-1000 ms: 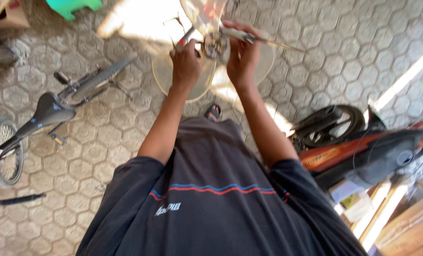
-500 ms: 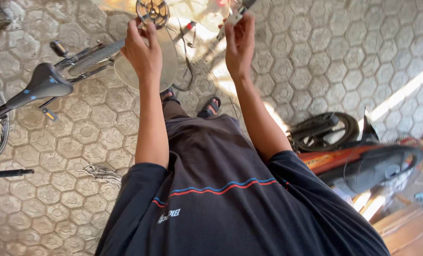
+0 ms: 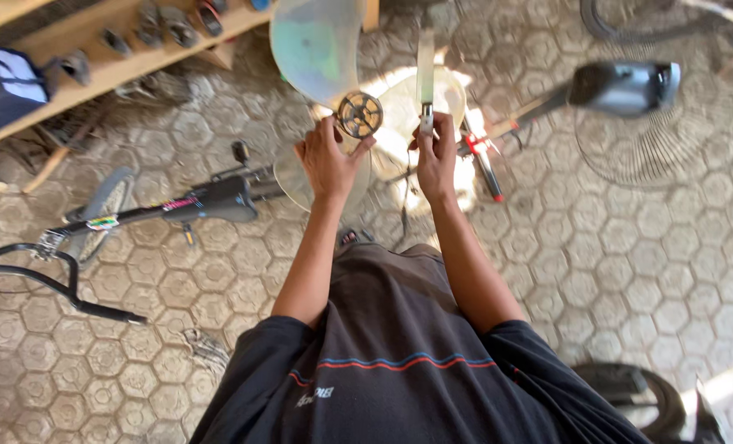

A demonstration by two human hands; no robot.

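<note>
Hexagon-paved floor [image 3: 629,271] w/ a bicycle [image 3: 136,214] lying at left is being used as work area, while a translucent fan blade [image 3: 321,57] is being held up by its hub, pinched in left hand [image 3: 327,160], and a flat tool [image 3: 425,74] is being gripped upright in closed right hand [image 3: 436,156], prob. for hub access.

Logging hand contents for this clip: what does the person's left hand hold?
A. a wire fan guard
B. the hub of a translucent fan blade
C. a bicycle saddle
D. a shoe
B: the left hand grips the fan blade at its round hub.
</note>
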